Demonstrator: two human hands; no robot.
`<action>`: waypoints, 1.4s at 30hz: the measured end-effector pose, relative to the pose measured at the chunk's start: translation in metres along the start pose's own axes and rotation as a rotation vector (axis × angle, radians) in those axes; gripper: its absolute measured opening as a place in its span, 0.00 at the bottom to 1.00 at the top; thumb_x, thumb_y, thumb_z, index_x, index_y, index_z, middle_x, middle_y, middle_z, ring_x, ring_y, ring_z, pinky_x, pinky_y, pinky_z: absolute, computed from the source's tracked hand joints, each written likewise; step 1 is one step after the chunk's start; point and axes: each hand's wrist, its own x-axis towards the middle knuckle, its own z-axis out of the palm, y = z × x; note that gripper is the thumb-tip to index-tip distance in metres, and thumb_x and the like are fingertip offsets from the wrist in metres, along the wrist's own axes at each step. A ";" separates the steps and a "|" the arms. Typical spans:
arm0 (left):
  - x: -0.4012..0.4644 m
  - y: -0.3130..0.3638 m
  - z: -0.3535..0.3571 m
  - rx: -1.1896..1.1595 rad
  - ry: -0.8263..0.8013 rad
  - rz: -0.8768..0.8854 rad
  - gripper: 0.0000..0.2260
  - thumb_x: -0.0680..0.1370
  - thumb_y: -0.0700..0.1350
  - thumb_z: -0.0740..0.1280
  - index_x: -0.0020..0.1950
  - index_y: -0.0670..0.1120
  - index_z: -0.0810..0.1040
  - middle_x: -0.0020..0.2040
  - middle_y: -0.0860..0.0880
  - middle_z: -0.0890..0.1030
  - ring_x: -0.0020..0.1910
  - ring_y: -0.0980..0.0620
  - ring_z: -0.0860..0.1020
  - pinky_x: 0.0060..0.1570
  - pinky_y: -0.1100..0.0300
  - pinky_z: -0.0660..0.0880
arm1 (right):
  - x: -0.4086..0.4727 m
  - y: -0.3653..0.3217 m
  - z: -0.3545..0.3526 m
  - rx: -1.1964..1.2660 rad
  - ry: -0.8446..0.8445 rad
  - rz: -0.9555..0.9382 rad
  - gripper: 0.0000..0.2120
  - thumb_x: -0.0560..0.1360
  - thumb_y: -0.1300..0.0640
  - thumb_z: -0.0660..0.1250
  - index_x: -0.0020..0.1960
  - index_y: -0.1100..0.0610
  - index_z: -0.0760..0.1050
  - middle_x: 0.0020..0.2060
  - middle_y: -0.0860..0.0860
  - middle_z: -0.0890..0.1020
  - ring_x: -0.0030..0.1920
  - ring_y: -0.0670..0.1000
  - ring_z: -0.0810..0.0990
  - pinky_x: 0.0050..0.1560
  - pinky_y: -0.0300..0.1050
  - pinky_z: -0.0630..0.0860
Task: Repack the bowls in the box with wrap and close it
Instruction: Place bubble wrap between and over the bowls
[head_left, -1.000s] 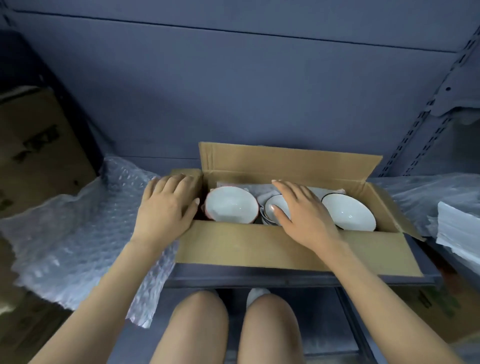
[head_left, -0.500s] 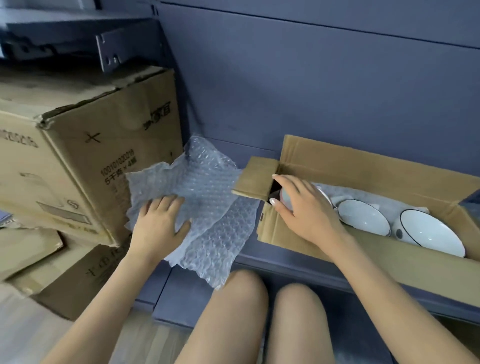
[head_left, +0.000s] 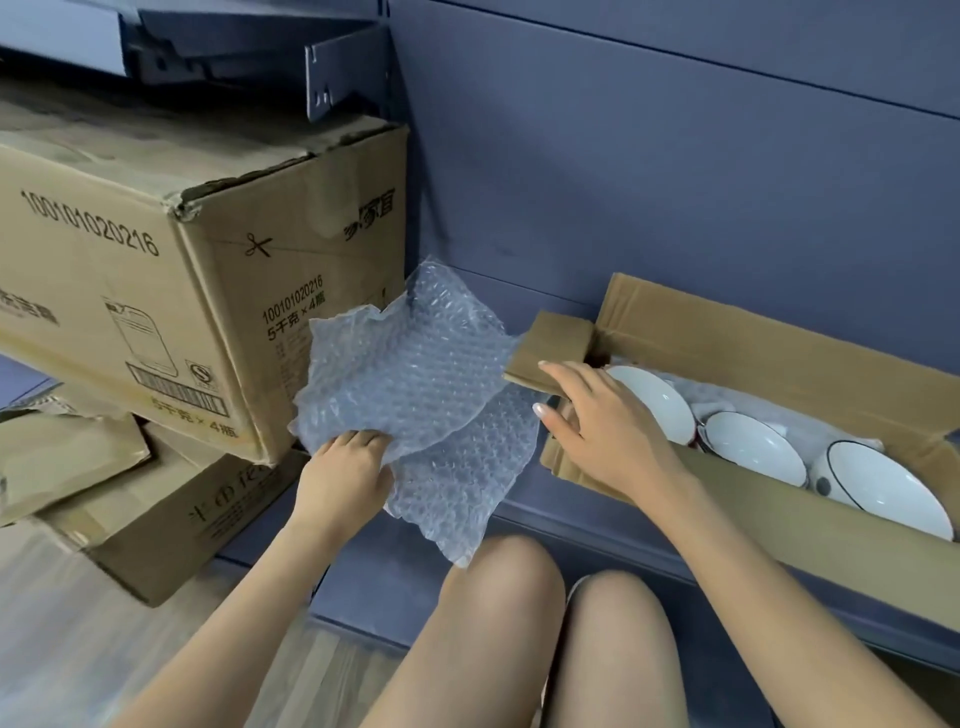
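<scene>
An open cardboard box (head_left: 810, 525) lies on a dark blue shelf at the right. Three white bowls sit in it in a row on white wrap: a left bowl (head_left: 654, 397), a middle bowl (head_left: 753, 447) and a dark-rimmed right bowl (head_left: 883, 488). My right hand (head_left: 597, 421) holds the box's left end, fingers over the short flap (head_left: 550, 348) and thumb on the outer wall. A crumpled sheet of bubble wrap (head_left: 415, 384) lies left of the box. My left hand (head_left: 345, 467) grips its lower left edge, fingers curled into the wrap.
A large printed carton (head_left: 156, 291) stands at the left, on top of flatter cartons (head_left: 156, 519) on the wooden floor. A metal shelf bracket (head_left: 332, 78) hangs above it. The blue back wall rises behind. My bare knees (head_left: 498, 597) are below the shelf edge.
My left hand has closed its fingers on the bubble wrap's edge, where it lay flat before. My right hand stays at the box's left end. My view has swung left.
</scene>
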 end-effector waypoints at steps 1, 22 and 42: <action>0.002 0.000 -0.002 -0.023 0.029 -0.023 0.16 0.77 0.43 0.65 0.65 0.46 0.76 0.60 0.47 0.80 0.58 0.45 0.78 0.48 0.54 0.75 | -0.001 0.001 -0.001 0.005 -0.003 0.006 0.23 0.80 0.45 0.55 0.73 0.52 0.62 0.70 0.46 0.68 0.68 0.49 0.66 0.63 0.43 0.65; 0.052 0.079 -0.197 -0.463 0.549 0.087 0.11 0.77 0.49 0.67 0.58 0.51 0.79 0.49 0.51 0.83 0.50 0.50 0.78 0.48 0.56 0.72 | -0.008 0.012 -0.047 0.087 0.211 0.037 0.23 0.80 0.46 0.57 0.73 0.51 0.63 0.69 0.46 0.69 0.70 0.47 0.65 0.66 0.45 0.66; 0.047 0.212 -0.163 -0.508 0.349 1.018 0.10 0.77 0.49 0.65 0.51 0.49 0.84 0.44 0.53 0.83 0.44 0.51 0.80 0.37 0.53 0.77 | -0.109 0.106 -0.146 -0.211 0.416 0.038 0.28 0.73 0.54 0.70 0.71 0.53 0.68 0.72 0.48 0.68 0.71 0.51 0.64 0.70 0.45 0.63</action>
